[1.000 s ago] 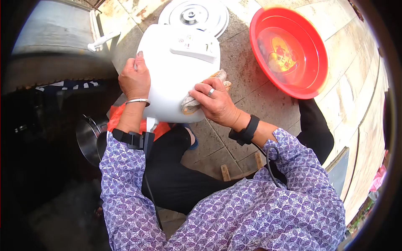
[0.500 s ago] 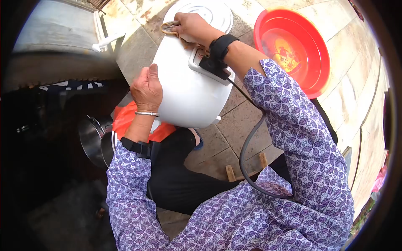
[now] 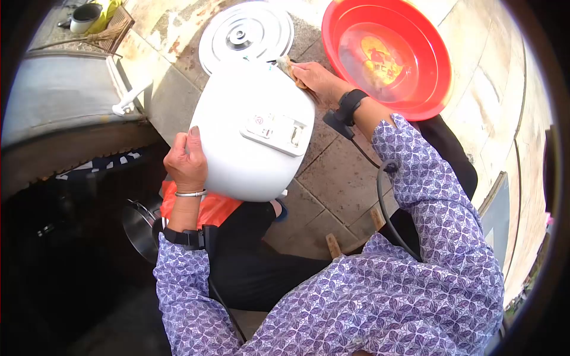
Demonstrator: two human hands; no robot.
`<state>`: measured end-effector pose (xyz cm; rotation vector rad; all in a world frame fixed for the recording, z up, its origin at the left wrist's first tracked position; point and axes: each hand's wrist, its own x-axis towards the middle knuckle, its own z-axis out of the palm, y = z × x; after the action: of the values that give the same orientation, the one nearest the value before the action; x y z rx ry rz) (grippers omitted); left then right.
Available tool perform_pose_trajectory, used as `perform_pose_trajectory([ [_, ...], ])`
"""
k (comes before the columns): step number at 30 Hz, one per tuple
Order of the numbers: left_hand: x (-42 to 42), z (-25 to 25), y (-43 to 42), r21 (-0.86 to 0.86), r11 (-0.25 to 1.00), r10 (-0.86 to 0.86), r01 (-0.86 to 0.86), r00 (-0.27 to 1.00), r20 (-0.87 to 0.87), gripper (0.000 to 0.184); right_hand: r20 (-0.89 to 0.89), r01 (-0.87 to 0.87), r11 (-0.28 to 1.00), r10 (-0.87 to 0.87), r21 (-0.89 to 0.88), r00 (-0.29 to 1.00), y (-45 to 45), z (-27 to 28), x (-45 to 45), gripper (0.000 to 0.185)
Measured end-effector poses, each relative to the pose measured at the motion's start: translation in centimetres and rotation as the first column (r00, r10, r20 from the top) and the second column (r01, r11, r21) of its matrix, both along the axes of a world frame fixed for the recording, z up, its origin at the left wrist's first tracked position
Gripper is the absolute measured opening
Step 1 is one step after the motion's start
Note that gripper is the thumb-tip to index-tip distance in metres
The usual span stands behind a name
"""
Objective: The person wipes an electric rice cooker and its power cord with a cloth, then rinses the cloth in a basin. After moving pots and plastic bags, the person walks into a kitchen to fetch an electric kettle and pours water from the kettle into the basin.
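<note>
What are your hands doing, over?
Left hand steadying white appliance. Right hand pressing cloth to its far edge. Red basin beside right hand, not blocking. Over.

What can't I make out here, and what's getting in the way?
All in the head view:
Left fingertips: hidden behind the left hand and the white appliance.
Cloth: partly covered by the right hand.
Panel print: too small to read.
Steel pot: contents, if any, lost in shadow.
Red basin: far rim cut off by the top edge.
</note>
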<state>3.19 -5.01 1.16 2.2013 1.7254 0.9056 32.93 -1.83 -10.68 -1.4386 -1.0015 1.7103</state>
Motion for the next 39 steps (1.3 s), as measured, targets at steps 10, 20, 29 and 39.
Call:
perform_pose_trajectory([
  [10,0.4,0.3,0.5,-0.027,0.999,-0.048,0.047,0.999,-0.026,0.036,0.159,-0.073,0.906,0.006,0.417,0.987,-2.9,2.9,-0.9,0.042],
  [20,0.8,0.7,0.5,-0.005,0.986,-0.164,0.164,0.986,-0.043,0.029,0.609,-0.595,0.341,0.077,0.728,0.789,-2.8,9.0,-3.5,0.040],
  [29,0.4,0.1,0.7,-0.002,0.984,-0.179,0.179,0.983,-0.042,0.035,-0.230,-0.096,0.993,0.111,0.075,0.967,0.0,-0.6,1.4,0.058],
  [39,14.3,2.5,-0.2,-0.341,0.907,-0.372,0.246,0.848,-0.378,0.026,-0.591,0.425,0.868,-0.488,-0.256,0.642,-10.1,-5.8,0.3,0.051],
])
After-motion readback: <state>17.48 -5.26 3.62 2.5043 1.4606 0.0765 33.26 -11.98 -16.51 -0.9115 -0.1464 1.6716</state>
